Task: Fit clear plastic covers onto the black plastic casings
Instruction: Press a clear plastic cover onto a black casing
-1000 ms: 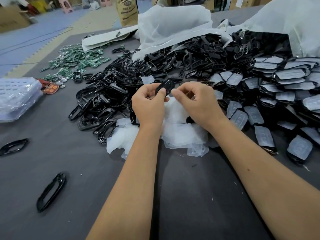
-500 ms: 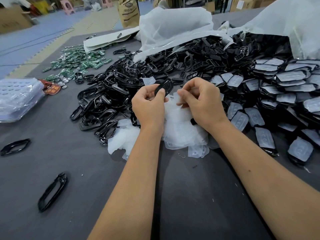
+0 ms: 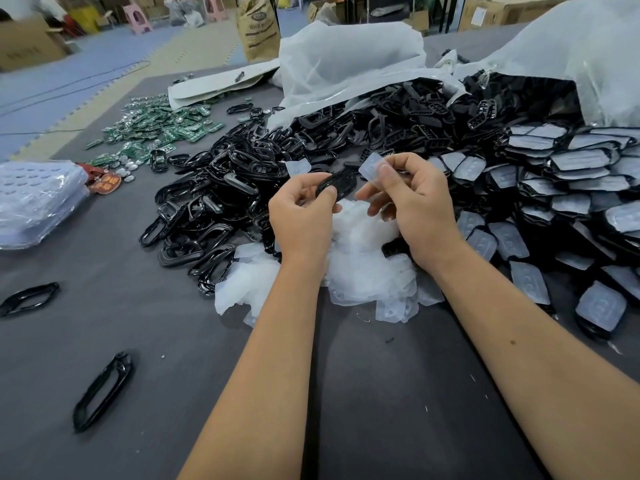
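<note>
Fingers [image 3: 330,192] of the left hand [image 3: 302,216] pinched on a black casing [image 3: 336,183], raised above a heap of clear covers [image 3: 363,265]. Fingers [image 3: 383,172] of the right hand [image 3: 417,206] pinched on a single clear cover [image 3: 371,167], held just beside the casing, not yet on it. Both forearms stretched forward from the lower edge of the view, wrists over the clear heap, palms turned inward.

Around the hands, on the grey surface [image 3: 173,341]: a mound of loose black casings [image 3: 214,202] to the left, rows of casings already fitted with covers [image 3: 554,188] to the right. Behind, a white plastic bag [image 3: 346,60] lying open, black parts spilling from its mouth; a second bag [image 3: 588,53] at far right, likewise with dark parts at its opening. Farther left, scattered green circuit boards [image 3: 156,128] and a stack of clear blister trays [image 3: 34,199]. Two stray black frames [image 3: 104,389] near the left edge.
</note>
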A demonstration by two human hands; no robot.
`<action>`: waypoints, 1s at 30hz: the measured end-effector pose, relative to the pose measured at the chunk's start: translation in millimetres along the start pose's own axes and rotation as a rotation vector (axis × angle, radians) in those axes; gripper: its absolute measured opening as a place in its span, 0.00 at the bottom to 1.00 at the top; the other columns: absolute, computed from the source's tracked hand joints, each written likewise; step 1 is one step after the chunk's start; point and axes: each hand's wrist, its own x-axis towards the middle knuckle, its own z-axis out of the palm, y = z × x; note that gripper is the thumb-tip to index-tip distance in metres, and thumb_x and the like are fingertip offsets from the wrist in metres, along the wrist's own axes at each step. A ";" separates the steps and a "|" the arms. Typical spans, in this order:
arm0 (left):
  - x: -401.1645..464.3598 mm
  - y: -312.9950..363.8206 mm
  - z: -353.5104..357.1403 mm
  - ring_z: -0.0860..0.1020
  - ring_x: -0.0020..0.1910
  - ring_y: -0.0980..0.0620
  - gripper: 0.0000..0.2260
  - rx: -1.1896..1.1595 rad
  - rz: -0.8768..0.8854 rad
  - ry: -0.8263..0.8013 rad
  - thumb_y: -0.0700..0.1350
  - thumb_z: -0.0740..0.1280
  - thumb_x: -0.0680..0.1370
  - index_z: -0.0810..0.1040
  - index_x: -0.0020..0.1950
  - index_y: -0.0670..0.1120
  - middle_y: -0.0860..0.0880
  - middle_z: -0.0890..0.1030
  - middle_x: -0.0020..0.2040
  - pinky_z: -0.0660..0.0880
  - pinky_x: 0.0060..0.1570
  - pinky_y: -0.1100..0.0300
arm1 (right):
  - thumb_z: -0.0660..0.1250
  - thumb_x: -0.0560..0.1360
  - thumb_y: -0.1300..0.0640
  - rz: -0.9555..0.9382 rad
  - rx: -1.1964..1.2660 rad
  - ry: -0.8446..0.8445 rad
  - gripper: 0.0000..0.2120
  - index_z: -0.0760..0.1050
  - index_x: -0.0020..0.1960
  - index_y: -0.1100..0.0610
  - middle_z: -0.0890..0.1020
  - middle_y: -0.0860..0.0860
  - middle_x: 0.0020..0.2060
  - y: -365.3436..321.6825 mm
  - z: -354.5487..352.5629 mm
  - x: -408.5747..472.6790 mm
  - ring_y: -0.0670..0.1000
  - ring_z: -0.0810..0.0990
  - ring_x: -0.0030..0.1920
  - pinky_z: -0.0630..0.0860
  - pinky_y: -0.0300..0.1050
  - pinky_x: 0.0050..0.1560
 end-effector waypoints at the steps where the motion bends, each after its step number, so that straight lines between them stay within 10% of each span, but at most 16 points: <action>1: 0.1 -0.1 -0.1 0.80 0.33 0.53 0.08 0.008 -0.005 -0.021 0.33 0.70 0.76 0.84 0.50 0.44 0.41 0.80 0.39 0.75 0.32 0.55 | 0.63 0.86 0.57 0.006 0.005 0.004 0.06 0.76 0.54 0.60 0.87 0.55 0.40 -0.2 0.1 0.1 0.50 0.81 0.33 0.73 0.40 0.32; 30: -0.6 -1.5 1.5 0.83 0.36 0.51 0.15 -0.026 0.111 -0.223 0.32 0.66 0.74 0.87 0.53 0.45 0.49 0.87 0.42 0.77 0.38 0.65 | 0.80 0.73 0.57 -0.056 -0.115 0.194 0.06 0.84 0.41 0.56 0.84 0.53 0.31 10.9 -0.1 4.0 0.50 0.80 0.28 0.76 0.43 0.28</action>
